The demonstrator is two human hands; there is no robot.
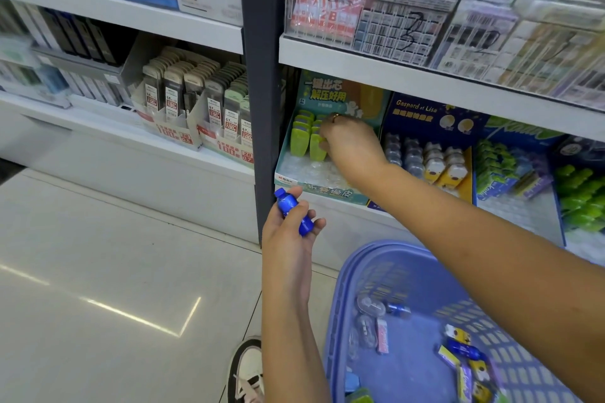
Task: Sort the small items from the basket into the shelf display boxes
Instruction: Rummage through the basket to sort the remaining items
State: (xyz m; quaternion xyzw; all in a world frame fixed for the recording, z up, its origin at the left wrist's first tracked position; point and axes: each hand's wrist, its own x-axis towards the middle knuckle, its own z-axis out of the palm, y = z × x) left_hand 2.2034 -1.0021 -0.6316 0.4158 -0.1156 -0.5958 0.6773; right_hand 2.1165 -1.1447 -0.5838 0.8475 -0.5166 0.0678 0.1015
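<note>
Lowest in view, the lilac basket (332,321) stands below the shelf with small items (458,348) loose on its bottom, so plenty of sorting seems to remain. Left hand (288,239), raised palm-up between basket and shelf, grasps a blue bottle-shaped piece (293,211) with thumb and curled fingers, probably kept ready for its own box. Right hand (352,144) reaches, arm outstretched, into the teal display box (324,191), knuckles up, fingertips dipped among the upright green pieces (301,136); whether they pinch one cannot be told.
</note>
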